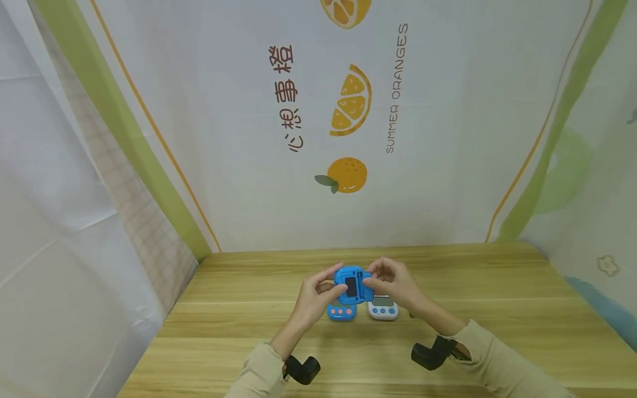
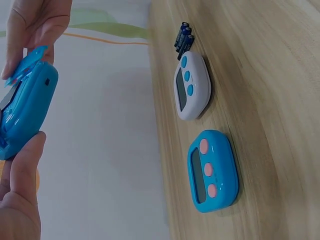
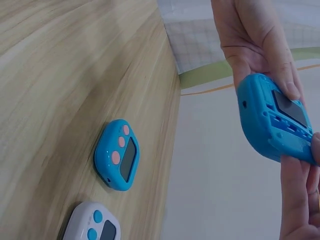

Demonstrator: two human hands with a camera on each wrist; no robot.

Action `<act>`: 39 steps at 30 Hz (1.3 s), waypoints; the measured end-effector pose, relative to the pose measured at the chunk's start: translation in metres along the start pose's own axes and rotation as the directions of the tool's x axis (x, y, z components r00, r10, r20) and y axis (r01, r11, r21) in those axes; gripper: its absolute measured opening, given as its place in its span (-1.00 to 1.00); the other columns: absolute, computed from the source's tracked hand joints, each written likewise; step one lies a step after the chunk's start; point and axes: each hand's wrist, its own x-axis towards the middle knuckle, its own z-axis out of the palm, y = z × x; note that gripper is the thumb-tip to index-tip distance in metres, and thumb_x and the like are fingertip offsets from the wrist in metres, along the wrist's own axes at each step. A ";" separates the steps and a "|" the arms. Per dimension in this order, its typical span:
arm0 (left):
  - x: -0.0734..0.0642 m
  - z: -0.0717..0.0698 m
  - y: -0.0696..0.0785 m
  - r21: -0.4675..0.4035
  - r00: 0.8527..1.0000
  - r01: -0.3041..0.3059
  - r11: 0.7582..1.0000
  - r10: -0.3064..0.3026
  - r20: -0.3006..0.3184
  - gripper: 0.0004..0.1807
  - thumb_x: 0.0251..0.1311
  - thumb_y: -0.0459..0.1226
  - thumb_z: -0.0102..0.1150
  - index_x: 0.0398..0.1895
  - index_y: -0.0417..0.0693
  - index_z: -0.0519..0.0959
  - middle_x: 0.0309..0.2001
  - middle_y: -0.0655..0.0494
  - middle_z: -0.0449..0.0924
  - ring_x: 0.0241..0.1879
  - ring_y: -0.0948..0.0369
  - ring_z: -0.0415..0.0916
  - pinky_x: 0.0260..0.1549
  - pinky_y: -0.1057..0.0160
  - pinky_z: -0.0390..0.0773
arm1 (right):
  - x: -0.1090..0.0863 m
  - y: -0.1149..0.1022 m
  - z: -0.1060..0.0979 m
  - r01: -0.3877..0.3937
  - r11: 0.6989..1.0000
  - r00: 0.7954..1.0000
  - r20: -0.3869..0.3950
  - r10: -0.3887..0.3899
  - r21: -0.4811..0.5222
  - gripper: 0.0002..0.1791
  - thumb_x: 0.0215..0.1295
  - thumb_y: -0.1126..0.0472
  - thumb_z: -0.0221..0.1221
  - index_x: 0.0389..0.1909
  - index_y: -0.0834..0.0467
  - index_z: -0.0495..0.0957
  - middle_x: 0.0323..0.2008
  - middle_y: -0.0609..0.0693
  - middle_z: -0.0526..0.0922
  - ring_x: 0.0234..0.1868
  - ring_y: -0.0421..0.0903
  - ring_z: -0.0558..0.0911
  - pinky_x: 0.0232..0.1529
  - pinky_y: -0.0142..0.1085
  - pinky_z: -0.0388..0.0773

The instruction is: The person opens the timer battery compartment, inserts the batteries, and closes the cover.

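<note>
Above the table, my left hand [image 1: 313,298] holds a blue digital timer [image 1: 340,276] with its back toward me, thumb across the back near a dark rectangular patch. My right hand [image 1: 395,283] pinches a blue flap [image 2: 27,65] at the timer's right side, between thumb and fingers. The flap stands out at an angle from the body; whether it is still attached I cannot tell. Below, on the table, lie a second blue timer [image 2: 214,170] with pink buttons and a white timer [image 2: 192,85] with blue buttons, both face up.
Three small dark blue batteries [image 2: 183,37] lie beside the white timer on the wooden table [image 1: 239,320]. A white cloth with printed oranges [image 1: 348,174] hangs behind the table's far edge. Black camera mounts [image 1: 302,370] sit on both wrists.
</note>
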 end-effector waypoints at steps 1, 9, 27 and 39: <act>-0.001 0.000 0.000 0.005 1.000 0.003 1.000 -0.003 -0.002 -0.52 0.10 -0.47 0.08 0.15 -0.23 0.35 -0.13 -0.21 0.44 -0.22 -0.02 0.53 -0.34 0.29 0.58 | 0.000 -0.001 -0.001 -0.008 1.000 1.000 0.000 0.008 0.014 -0.78 0.10 0.35 0.18 -0.30 0.40 0.42 -0.51 0.06 0.46 -0.55 -0.21 0.51 -0.45 -0.16 0.60; -0.003 -0.006 -0.003 0.012 1.000 -0.001 1.000 0.002 -0.019 -0.51 0.11 -0.45 0.09 0.16 -0.22 0.34 -0.14 -0.17 0.45 -0.26 0.00 0.54 -0.37 0.28 0.58 | -0.005 -0.001 -0.012 -0.104 0.993 0.995 -0.002 0.104 0.063 -0.71 0.12 0.28 0.19 -0.24 0.37 0.38 -0.45 0.05 0.47 -0.46 -0.19 0.55 -0.35 -0.18 0.59; 0.002 -0.015 -0.029 -0.022 1.000 -0.013 1.000 0.012 -0.025 -0.49 0.10 -0.34 0.15 0.18 -0.08 0.36 -0.14 -0.13 0.45 -0.32 0.22 0.55 -0.34 0.27 0.58 | -0.044 0.064 0.003 -0.267 0.964 0.939 0.227 0.257 0.011 -0.74 0.13 0.32 0.15 -0.24 0.43 0.38 -0.45 0.05 0.53 -0.44 -0.16 0.53 -0.41 -0.29 0.58; 0.002 -0.014 -0.030 -0.011 1.000 0.004 1.000 -0.004 -0.009 -0.48 0.09 -0.39 0.14 0.17 -0.19 0.34 -0.16 -0.17 0.45 -0.30 0.14 0.55 -0.35 0.25 0.58 | -0.055 0.084 0.022 -0.249 0.959 0.916 0.288 0.279 -0.136 -0.88 0.03 0.40 0.19 -0.37 0.32 0.49 -0.46 0.01 0.52 -0.46 -0.14 0.52 -0.49 -0.38 0.55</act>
